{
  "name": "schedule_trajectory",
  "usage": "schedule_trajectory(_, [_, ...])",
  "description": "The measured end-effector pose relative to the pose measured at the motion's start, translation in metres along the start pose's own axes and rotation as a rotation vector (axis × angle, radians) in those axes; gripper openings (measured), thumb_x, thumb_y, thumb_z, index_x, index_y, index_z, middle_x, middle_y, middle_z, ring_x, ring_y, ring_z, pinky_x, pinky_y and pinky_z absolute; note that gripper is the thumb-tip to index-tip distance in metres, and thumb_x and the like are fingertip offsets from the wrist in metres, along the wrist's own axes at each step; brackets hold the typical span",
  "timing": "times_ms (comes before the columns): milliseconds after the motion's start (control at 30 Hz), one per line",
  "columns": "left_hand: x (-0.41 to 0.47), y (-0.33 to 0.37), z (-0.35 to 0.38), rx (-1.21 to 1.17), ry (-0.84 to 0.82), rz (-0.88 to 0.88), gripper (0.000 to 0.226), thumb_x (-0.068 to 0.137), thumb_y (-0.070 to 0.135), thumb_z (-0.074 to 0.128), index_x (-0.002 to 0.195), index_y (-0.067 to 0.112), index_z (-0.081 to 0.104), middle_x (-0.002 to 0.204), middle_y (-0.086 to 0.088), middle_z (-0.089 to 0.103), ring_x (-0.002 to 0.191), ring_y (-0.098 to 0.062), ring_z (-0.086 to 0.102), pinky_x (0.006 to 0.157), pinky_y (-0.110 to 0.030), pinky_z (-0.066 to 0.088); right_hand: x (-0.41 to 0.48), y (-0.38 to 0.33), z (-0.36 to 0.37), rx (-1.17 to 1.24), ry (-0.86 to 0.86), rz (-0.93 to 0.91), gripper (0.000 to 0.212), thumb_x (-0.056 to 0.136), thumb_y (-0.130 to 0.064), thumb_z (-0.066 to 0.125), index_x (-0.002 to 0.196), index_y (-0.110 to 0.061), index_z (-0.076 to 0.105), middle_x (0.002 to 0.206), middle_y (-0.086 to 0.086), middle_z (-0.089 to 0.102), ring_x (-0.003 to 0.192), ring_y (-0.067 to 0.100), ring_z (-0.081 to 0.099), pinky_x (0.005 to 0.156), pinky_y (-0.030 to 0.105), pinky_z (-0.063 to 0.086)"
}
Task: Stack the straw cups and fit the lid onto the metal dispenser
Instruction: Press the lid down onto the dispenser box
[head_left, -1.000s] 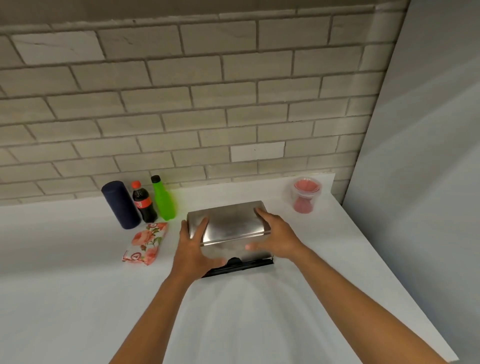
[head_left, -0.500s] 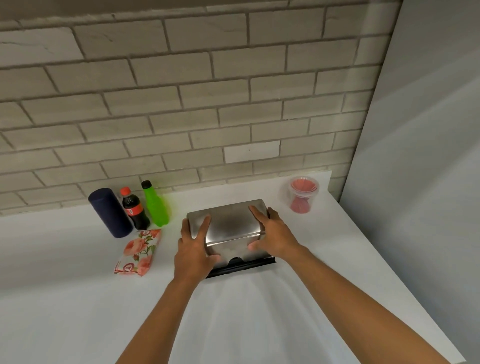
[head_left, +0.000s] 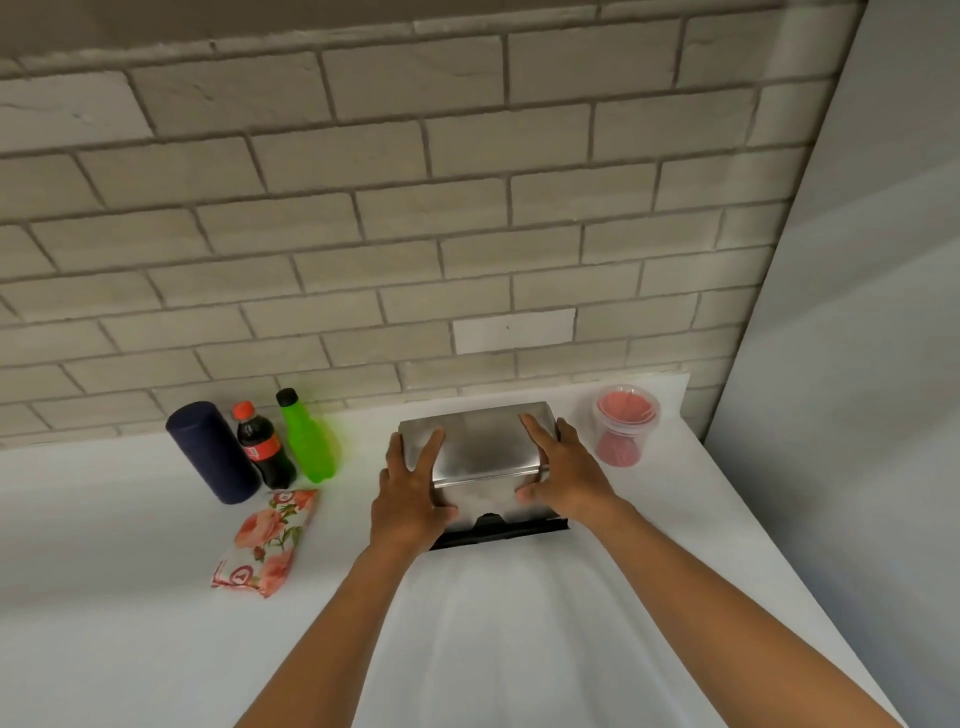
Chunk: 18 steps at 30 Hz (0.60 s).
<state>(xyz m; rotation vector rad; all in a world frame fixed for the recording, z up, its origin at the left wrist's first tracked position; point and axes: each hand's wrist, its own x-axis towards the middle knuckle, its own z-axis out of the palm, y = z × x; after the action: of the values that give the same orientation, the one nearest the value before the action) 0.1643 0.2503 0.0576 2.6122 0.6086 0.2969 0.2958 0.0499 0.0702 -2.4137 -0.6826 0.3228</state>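
Note:
A brushed metal dispenser (head_left: 483, 447) with a black base strip along its front stands on the white counter (head_left: 493, 623) near the brick wall. Its metal lid covers the top. My left hand (head_left: 408, 493) grips the lid's left side, fingers spread over the top and thumb at the front. On the lid's right side sits my right hand (head_left: 563, 475), gripping the same way. To the right of the dispenser stand the stacked clear straw cups (head_left: 623, 423) with pink inside, apart from both hands.
Left of the dispenser stand a dark blue cylinder (head_left: 213, 452), a cola bottle (head_left: 262, 447) and a green bottle (head_left: 306, 439). A floral packet (head_left: 267, 540) lies in front of them. A grey wall panel (head_left: 857, 415) bounds the counter on the right.
Both hands have stayed on the dispenser lid. The view has shifted, so the things on the counter sit a little further left in the frame.

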Motion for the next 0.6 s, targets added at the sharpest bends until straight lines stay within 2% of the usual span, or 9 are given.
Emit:
schedule_trajectory(300, [0.043,0.005,0.012,-0.032,0.033,0.028,0.111,0.074,0.023,0.082,0.161,0.054,0.02,0.172,-0.008,0.007,0.145,-0.039,0.038,0.09,-0.046,0.057,0.038,0.016,-0.007,0.003,0.024,-0.045,0.115,0.078,-0.036,0.087,0.165,-0.046,0.011,0.17,0.015,0.012,0.149,0.032,0.037,0.111,0.042,0.046])
schedule_trajectory(467, [0.058,0.002,0.017,-0.021,0.044,0.044,0.114,0.071,0.027,0.085,0.161,0.054,0.022,0.17,-0.008,0.01,0.144,-0.042,0.039,0.09,-0.05,0.058,0.051,0.022,-0.005,0.001,0.035,-0.055,0.115,0.078,-0.038,0.085,0.164,-0.048,0.008,0.173,0.018,0.003,0.155,0.034,0.027,0.114,0.041,0.041])
schedule_trajectory(600, [0.065,0.0,0.018,-0.008,0.044,0.052,0.114,0.07,0.028,0.087,0.162,0.051,0.023,0.17,-0.008,0.011,0.144,-0.041,0.04,0.091,-0.052,0.059,0.056,0.024,-0.003,-0.015,0.052,-0.052,0.115,0.078,-0.04,0.084,0.164,-0.049,0.007,0.173,0.018,0.003,0.153,0.036,0.029,0.112,0.041,0.041])
